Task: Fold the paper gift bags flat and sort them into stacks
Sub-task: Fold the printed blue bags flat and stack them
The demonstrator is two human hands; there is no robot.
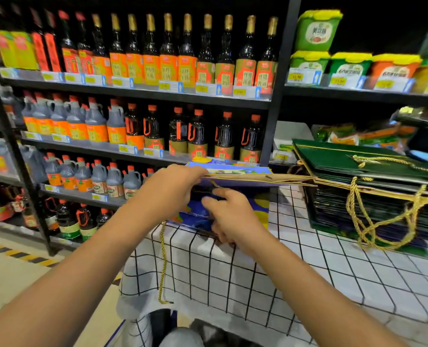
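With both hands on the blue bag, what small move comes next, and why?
Probably press the blue printed paper bag flat: the left hand pinches its top edge, the right hand holds its lower part, and the green bag stack sits alongside.

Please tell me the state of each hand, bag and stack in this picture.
Left hand: grips the blue bag's top edge.
Right hand: pinches the bag's front.
Blue bag: upright, pressed nearly flat.
Green bags: folded flat, stacked.
Gold cord: hangs over the checked cloth.
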